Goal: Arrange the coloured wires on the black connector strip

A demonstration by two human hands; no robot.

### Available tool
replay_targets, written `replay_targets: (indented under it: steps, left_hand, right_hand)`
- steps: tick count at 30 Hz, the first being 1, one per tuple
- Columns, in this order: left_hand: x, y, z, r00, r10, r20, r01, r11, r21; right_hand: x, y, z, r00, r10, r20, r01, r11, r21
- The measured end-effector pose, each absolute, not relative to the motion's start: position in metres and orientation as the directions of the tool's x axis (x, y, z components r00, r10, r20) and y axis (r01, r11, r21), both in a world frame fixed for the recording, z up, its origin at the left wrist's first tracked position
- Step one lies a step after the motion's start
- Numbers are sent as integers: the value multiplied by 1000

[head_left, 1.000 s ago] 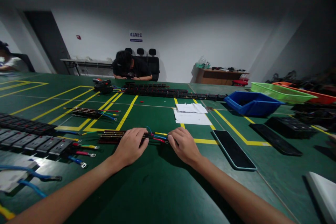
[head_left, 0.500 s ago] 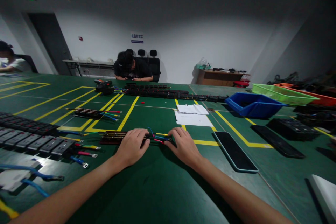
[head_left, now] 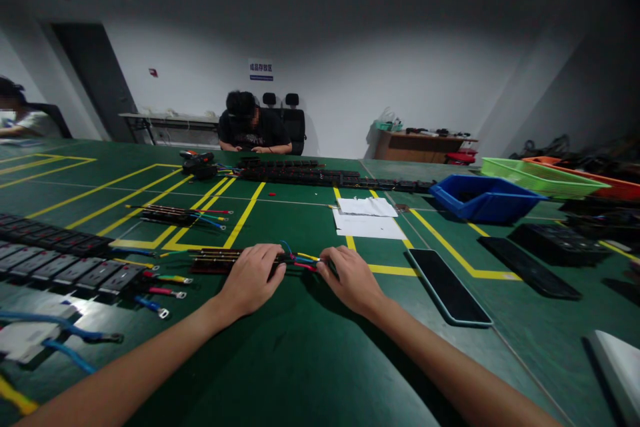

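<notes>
In front of me a dark strip with brass-coloured bars (head_left: pixel 215 261) lies flat on the green table. My left hand (head_left: pixel 257 275) is closed over its right end, with the thumb along the near side. Yellow, blue and red wires (head_left: pixel 304 259) run from that end to the right. Their tips meet the fingers of my right hand (head_left: pixel 347 279), which are pinched together on the wire ends; the tips are mostly hidden. A similar strip with coloured wires (head_left: pixel 167 214) lies farther off to the left, apart from both hands.
Black socket strips (head_left: pixel 113 278) with lugged wires line the left side. A phone (head_left: pixel 449 288) and white papers (head_left: pixel 370 221) lie to the right. Beyond are a blue bin (head_left: pixel 485 199) and a green basket (head_left: pixel 543 177). Another person (head_left: pixel 255 125) sits across the table.
Right fingers have shifted slightly at the wire ends, and the blue wire's tip is now less visible. My left hand stays in place on the strip.
</notes>
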State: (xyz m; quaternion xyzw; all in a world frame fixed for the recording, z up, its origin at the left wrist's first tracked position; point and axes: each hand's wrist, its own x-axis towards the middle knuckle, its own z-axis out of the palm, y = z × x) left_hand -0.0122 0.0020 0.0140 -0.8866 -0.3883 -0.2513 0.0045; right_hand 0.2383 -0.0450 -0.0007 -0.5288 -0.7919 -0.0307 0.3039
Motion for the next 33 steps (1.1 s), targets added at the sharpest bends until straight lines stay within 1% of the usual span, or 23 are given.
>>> replay_targets:
  steps: [5,13,18,21,25,28,31,33]
  left_hand:
    - [-12,1,15,573,693,438,693,-695,193]
    - [-11,1,16,577,695,428,694,-694,191]
    - [-11,1,17,580,699,417,700,-690,183]
    - [-11,2,15,577,699,421,703,-688,180]
    - [-12,2,13,578,694,429,699,-692,179]
    - [-12,3,13,580,691,431,696,-696,180]
    - [-12,2,14,576,692,434,697,-694,181]
    - [-12,2,14,577,694,431,698,-692,182]
  right_hand:
    - [239,-46,0,-250,789,562,846,460,-269]
    - [237,-46,1,-303,795,525,875,450,-177]
    - [238,-47,0,-295,740,605,847,496,-193]
    - [240,-48,-1,-307,699,645,828,531,-180]
    - [241,-47,0,-362,714,600,818,552,-163]
    - [240,-47,1,-363,728,581,823,543,-166]
    - [239,-48,2,-347,746,569,823,532,-196]
    - [238,-48,3,-341,777,529,827,515,-224]
